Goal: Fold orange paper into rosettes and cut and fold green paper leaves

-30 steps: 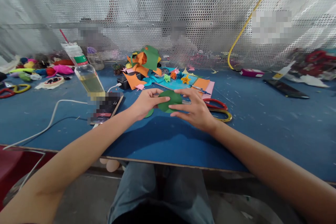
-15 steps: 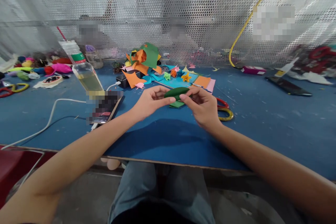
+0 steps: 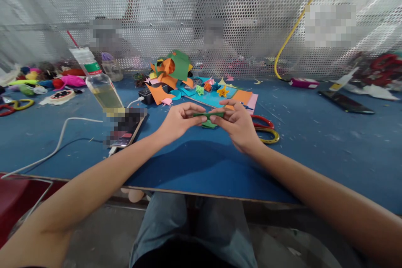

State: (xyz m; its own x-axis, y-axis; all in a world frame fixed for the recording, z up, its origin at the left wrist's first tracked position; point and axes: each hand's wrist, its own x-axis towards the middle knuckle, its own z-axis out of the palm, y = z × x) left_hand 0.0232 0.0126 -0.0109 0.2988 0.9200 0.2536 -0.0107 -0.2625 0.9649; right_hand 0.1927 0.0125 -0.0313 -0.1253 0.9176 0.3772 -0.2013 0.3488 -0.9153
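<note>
A dark green piece of paper [image 3: 208, 114] is held level between my two hands above the blue table [image 3: 188, 167], with its thin edge facing me. My left hand [image 3: 179, 123] pinches its left end between thumb and fingers. At the other end, my right hand [image 3: 240, 127] grips the paper with the thumb below and the fingers above, partly hiding it. Brighter green paper [image 3: 209, 124] shows just beneath. Close beside my right hand lie scissors with red and yellow handles [image 3: 268, 134], their blades hidden.
Left of my hands are a phone [image 3: 128, 130] on a white cable and a bottle of yellowish liquid [image 3: 103, 90]. Behind are orange paper scraps [image 3: 165, 79], small folded paper flowers [image 3: 222, 91] and paper sheets [image 3: 241, 97]. A dark phone [image 3: 345, 102] lies right.
The green paper has tipped from showing its broad rounded face to nearly edge-on. My right hand has shifted slightly left, and its upper fingers have lifted.
</note>
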